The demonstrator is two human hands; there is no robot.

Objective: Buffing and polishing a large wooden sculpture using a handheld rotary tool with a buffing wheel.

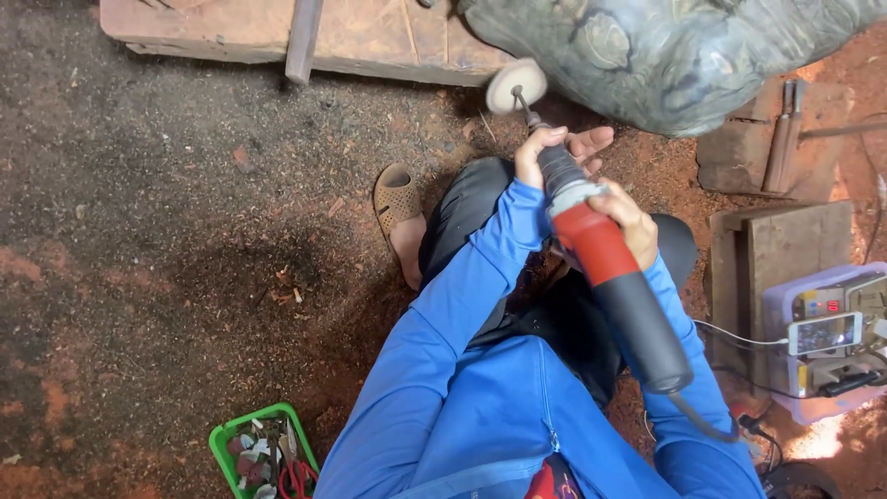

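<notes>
I hold a long red and black rotary power tool [610,277] with a round white buffing wheel [516,85] on its thin shaft. My left hand [554,152] steadies the grey nose of the tool near the shaft. My right hand [633,222] wraps the red body behind it. The wheel sits just left of a large dark green-grey carved piece [665,55] and does not clearly touch it. The tool's black cord [702,420] trails down past my right sleeve.
A wooden plank [277,32] lies at the top, over sawdust-covered ground. A green basket [263,453] of small tool bits stands at the bottom left. At the right are wooden blocks [785,249], chisels [785,134] and a phone [824,333] on a pale box.
</notes>
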